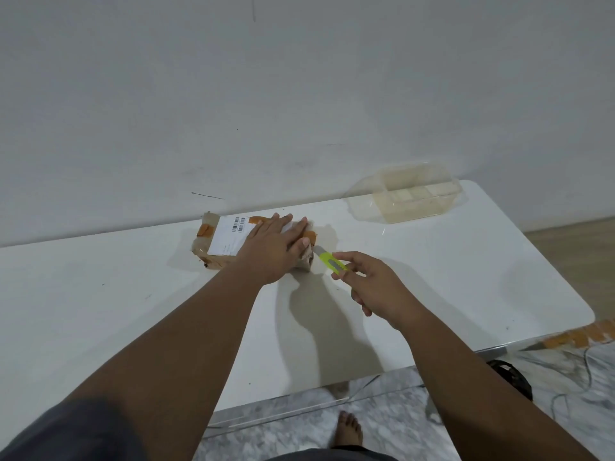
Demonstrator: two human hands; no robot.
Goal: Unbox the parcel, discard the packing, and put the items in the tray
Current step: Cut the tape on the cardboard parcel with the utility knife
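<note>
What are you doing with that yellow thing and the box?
A person is opening a taped parcel on the white table. The left hand presses flat on top of it, while the right hand holds a yellow box cutter with its blade at the parcel's end. The clear tray waits empty near the wall.

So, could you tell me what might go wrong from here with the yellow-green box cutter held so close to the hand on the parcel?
1. The yellow-green box cutter in the right hand points its blade at the right end of the brown taped parcel, just beside the left hand's fingertips; a slip could cut them.
2. A deep cut might damage the contents, which are hidden.
3. The left hand only presses flat; the parcel could slide on the smooth white table.
</note>
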